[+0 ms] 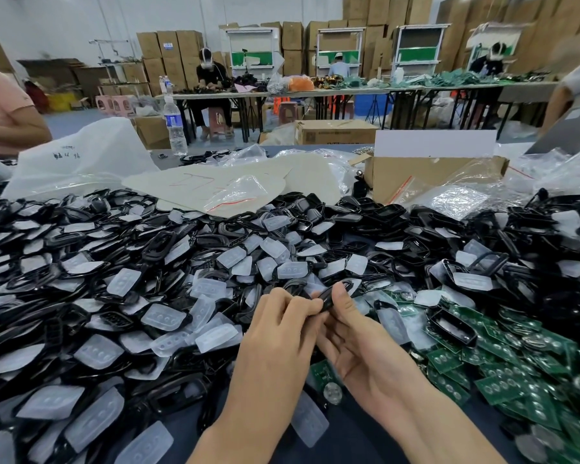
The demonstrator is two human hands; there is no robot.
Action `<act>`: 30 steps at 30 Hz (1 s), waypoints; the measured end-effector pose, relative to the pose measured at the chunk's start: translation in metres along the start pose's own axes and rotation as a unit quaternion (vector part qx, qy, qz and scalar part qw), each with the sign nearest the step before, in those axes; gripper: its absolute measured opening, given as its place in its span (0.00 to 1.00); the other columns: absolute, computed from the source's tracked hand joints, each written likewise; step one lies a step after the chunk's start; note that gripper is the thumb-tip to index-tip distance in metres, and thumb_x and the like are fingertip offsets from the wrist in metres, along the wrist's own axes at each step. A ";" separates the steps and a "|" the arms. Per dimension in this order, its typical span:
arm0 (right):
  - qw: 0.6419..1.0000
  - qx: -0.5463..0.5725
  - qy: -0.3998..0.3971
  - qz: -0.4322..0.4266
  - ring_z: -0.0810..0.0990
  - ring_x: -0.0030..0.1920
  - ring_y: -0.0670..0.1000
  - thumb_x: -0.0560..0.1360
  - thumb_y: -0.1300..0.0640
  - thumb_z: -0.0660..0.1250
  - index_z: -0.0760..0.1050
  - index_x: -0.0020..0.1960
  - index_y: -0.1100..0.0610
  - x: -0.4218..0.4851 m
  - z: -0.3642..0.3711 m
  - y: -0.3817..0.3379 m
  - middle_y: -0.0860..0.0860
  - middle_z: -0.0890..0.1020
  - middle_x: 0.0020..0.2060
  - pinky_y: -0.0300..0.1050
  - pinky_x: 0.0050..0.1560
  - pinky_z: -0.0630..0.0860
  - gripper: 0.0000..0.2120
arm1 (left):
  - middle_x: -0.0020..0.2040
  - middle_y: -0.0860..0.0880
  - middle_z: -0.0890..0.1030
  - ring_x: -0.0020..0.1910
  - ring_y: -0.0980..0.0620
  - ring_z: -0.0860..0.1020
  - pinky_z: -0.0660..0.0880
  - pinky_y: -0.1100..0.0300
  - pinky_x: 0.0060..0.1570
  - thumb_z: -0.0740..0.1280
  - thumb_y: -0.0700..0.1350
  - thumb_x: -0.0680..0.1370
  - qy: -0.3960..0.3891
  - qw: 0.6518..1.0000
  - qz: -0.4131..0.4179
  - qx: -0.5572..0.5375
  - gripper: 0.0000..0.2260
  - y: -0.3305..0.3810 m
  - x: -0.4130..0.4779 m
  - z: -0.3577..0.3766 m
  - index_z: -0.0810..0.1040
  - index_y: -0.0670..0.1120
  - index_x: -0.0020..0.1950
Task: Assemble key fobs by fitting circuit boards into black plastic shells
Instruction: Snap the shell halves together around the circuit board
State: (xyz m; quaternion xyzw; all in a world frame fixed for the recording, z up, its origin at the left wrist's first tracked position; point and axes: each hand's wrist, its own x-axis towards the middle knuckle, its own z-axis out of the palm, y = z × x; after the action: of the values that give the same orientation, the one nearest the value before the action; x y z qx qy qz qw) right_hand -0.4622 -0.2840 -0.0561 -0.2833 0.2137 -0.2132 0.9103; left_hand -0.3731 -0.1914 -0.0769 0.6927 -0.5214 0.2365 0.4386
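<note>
Both hands meet at the centre of the table over a black plastic shell (332,294). My left hand (282,326) pinches the shell's near end with curled fingers. My right hand (352,333) holds it from the right, thumb pressed on its top edge. The inside of the shell is hidden by my fingers. A large heap of black shells and clear silicone button pads (121,296) covers the table's left and middle. Green circuit boards (523,373) with coin cells lie heaped at the right. One loose board (322,373) lies just below my hands.
A cardboard box (426,175) and clear plastic bags (456,199) stand behind the heap. A white bag (81,159) and a water bottle (175,125) sit at the back left. A person's arm in pink (7,115) is at the far left. Other workers sit at tables beyond.
</note>
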 end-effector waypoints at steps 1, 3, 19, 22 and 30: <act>1.000 0.002 0.000 -0.001 0.87 0.45 0.52 0.71 0.52 0.74 0.82 0.54 0.69 0.000 -0.001 0.000 0.61 0.86 0.50 0.40 0.42 0.83 0.22 | 0.47 0.55 0.71 0.44 0.56 0.74 0.75 0.62 0.43 0.65 0.47 0.82 -0.003 1.000 0.008 0.000 0.06 -0.001 0.000 0.000 0.78 0.45 0.52; 1.000 -0.002 -0.006 -0.002 0.87 0.45 0.52 0.71 0.51 0.74 0.83 0.53 0.69 0.000 -0.003 -0.001 0.61 0.86 0.49 0.40 0.43 0.83 0.21 | 0.46 0.55 0.71 0.44 0.56 0.74 0.75 0.62 0.43 0.65 0.47 0.82 -0.011 1.000 0.014 -0.006 0.07 -0.004 0.000 -0.002 0.79 0.45 0.52; 0.955 -0.242 -0.087 -0.150 0.85 0.54 0.51 0.63 0.34 0.79 0.85 0.57 0.51 0.002 -0.005 -0.003 0.54 0.86 0.55 0.42 0.54 0.80 0.29 | 0.38 0.42 0.81 0.33 0.52 0.79 0.79 0.62 0.34 0.73 0.51 0.69 -0.074 0.665 -0.482 -0.566 0.13 0.005 0.017 -0.016 0.87 0.41 0.43; 0.941 -0.284 -0.091 -0.157 0.83 0.59 0.52 0.67 0.33 0.76 0.83 0.60 0.49 0.001 -0.005 -0.004 0.53 0.86 0.57 0.51 0.63 0.77 0.28 | 0.37 0.44 0.81 0.33 0.54 0.78 0.79 0.63 0.33 0.71 0.51 0.72 -0.126 0.622 -0.491 -0.597 0.12 0.005 0.016 -0.019 0.87 0.42 0.41; 0.953 -0.223 -0.145 -0.143 0.83 0.48 0.53 0.70 0.44 0.79 0.82 0.62 0.54 -0.001 -0.003 -0.008 0.56 0.85 0.55 0.47 0.50 0.80 0.24 | 0.35 0.48 0.82 0.33 0.55 0.78 0.75 0.65 0.34 0.70 0.57 0.72 -0.090 0.797 -0.385 -0.457 0.12 0.004 0.014 -0.026 0.84 0.49 0.41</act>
State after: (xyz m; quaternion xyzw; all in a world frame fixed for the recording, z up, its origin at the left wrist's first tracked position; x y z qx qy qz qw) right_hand -0.4665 -0.2909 -0.0528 -0.5345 0.0788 -0.2445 0.8052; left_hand -0.3688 -0.1768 -0.0513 0.5736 -0.2962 -0.2811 0.7101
